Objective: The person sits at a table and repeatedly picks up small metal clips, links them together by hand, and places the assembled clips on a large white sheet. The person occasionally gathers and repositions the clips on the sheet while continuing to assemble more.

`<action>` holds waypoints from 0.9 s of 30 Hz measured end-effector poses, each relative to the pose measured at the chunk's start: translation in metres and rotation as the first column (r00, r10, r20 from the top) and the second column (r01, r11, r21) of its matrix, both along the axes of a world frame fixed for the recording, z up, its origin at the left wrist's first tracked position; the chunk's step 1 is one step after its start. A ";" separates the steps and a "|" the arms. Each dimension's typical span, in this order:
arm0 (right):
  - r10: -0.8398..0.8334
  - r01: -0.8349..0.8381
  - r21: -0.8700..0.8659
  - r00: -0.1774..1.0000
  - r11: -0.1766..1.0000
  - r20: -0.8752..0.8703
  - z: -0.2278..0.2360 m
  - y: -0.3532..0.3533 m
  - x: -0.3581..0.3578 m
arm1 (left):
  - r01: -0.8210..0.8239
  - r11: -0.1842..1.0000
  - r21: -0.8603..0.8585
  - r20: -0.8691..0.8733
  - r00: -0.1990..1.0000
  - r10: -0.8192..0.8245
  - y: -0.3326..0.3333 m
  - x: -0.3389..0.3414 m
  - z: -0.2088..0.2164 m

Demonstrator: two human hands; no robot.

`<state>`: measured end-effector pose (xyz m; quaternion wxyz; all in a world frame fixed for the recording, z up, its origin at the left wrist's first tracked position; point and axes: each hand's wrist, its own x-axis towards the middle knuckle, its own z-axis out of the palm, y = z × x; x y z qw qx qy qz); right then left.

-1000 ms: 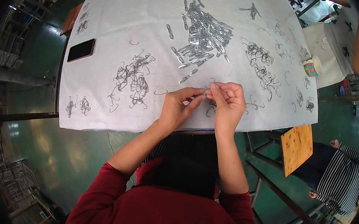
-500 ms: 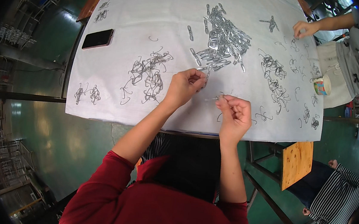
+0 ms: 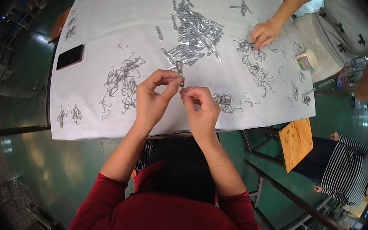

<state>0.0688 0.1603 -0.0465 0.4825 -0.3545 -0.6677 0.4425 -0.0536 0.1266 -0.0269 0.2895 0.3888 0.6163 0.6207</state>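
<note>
Between thumb and fingers, my left hand pinches a slim silvery metal piece that points away from me. Close against its lower end, my right hand has its fingertips pinched together; what they hold is too small to make out. Just beyond my hands lies a heap of similar silvery metal pieces on the white cloth. Tangled bent wire hooks are spread left of my left hand. A small bunch of wire hooks sits beside my right hand.
A co-worker's hand reaches into another wire hook pile at the right. A phone lies at the left, and a colourful cup stands by the right edge. A wooden stool and a person in stripes are beyond.
My hands have come together, the right one now meeting the lower end of the metal piece. The co-worker's hand has moved onto the right wire pile. The whole view has shifted.
</note>
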 end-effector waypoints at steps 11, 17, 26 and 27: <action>-0.494 0.410 0.302 0.530 0.861 0.689 -0.069 0.144 0.142 | -0.005 0.998 0.056 -0.017 1.000 0.006 0.003 -0.010 0.001; -0.121 0.310 -0.040 0.483 0.950 0.867 -0.046 0.158 0.135 | -0.018 0.997 0.072 -0.028 0.999 0.020 -0.001 -0.017 0.000; -0.177 0.351 0.041 0.365 0.936 0.914 -0.047 0.198 0.104 | -0.014 0.998 0.056 -0.045 0.999 0.017 -0.003 -0.016 0.006; -0.100 0.317 -0.008 0.323 0.948 0.941 -0.042 0.201 0.103 | -0.019 0.998 0.053 -0.046 0.999 0.021 -0.003 -0.016 0.006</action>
